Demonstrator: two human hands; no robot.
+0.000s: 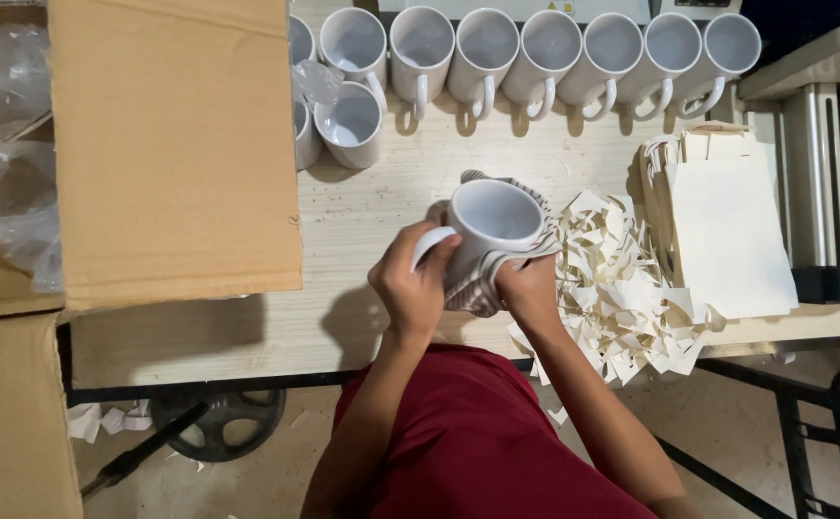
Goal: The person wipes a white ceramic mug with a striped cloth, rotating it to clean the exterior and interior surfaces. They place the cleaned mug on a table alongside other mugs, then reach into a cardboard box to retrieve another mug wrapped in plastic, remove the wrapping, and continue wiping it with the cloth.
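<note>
We hold white mug (493, 223) above counter (362, 221): left hand (412, 281) fingers clamped on handle, right hand (528, 288) fingers pressing striped wrap (482, 281) to mug wall. Best keep wrap flat, edges aligned. Count: seven mugs in back row (545, 48), about three more beside box (175, 144), one scrap pile (622, 288).

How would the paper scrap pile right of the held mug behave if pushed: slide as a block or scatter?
Likely scatters. The paper scrap pile is loose, curled offcuts lying at all angles, so a push would probably spread it rather than move it whole. The pieces look thin and light, so floppy. Some already hang over the table edge, so they would probably drop off.
</note>
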